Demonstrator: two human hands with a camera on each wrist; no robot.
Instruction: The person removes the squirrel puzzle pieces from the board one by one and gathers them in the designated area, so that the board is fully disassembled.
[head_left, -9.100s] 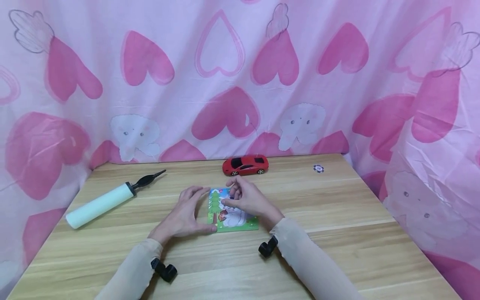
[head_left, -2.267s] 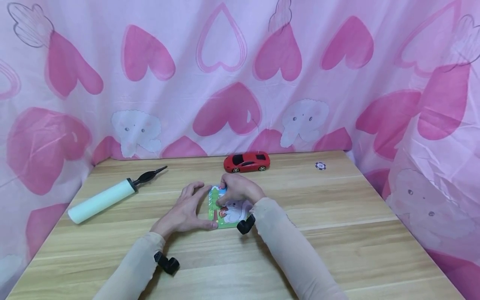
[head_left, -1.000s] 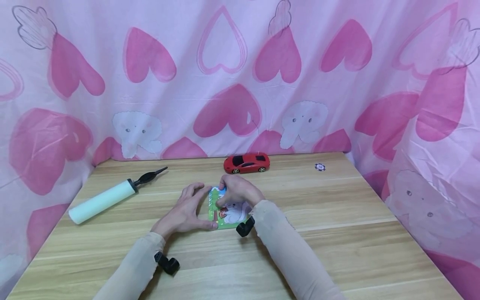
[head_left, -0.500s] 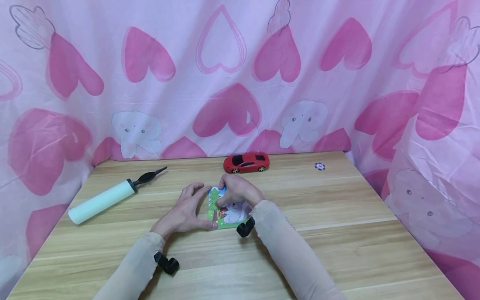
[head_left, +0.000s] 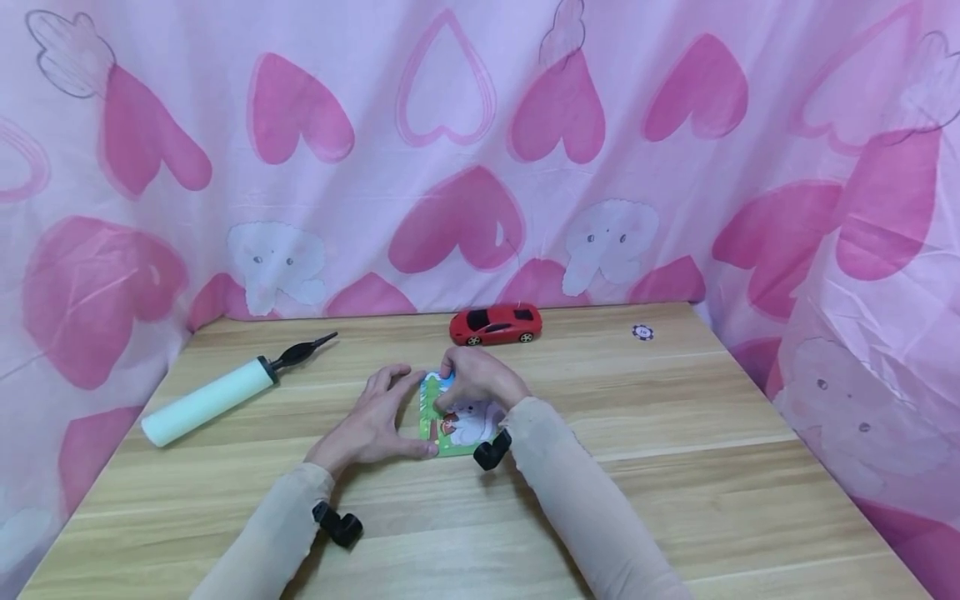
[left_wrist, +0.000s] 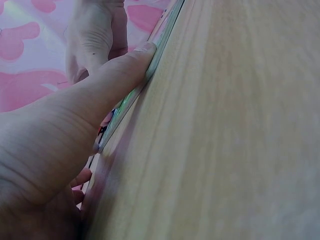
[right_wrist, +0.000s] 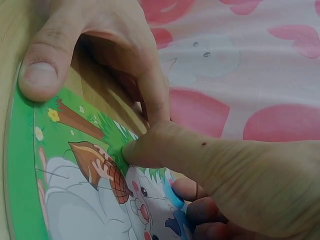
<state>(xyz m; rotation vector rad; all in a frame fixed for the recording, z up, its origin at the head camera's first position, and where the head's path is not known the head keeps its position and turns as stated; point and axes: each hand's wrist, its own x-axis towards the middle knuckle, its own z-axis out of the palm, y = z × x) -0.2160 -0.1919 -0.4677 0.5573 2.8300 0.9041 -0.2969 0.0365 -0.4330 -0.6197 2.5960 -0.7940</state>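
In the head view, a flat jigsaw puzzle (head_left: 468, 429) with a green border and a white squirrel picture lies on the table. My left hand (head_left: 367, 425) holds its left side, thumb on the near corner and fingers at the far one. The left wrist view shows the thumb (left_wrist: 130, 67) along the puzzle's edge. My right hand (head_left: 480, 379) reaches over the far part. In the right wrist view, its thumb (right_wrist: 145, 150) presses on the picture beside the acorn, while curled fingers (right_wrist: 200, 205) grip near the blue far edge. The hand hides that part of the picture.
A red toy car (head_left: 495, 325) stands behind the puzzle. A pale green hand pump (head_left: 210, 402) with a black nozzle lies at the left. A small round chip (head_left: 642, 332) is at the back right. A pink heart-print curtain (head_left: 457, 217) hangs behind the wooden table (head_left: 675, 467).
Compared with the earliest frame, my right hand has moved left and curled over the puzzle's far part. Over the last second, both hands look still; the view shifts slightly.
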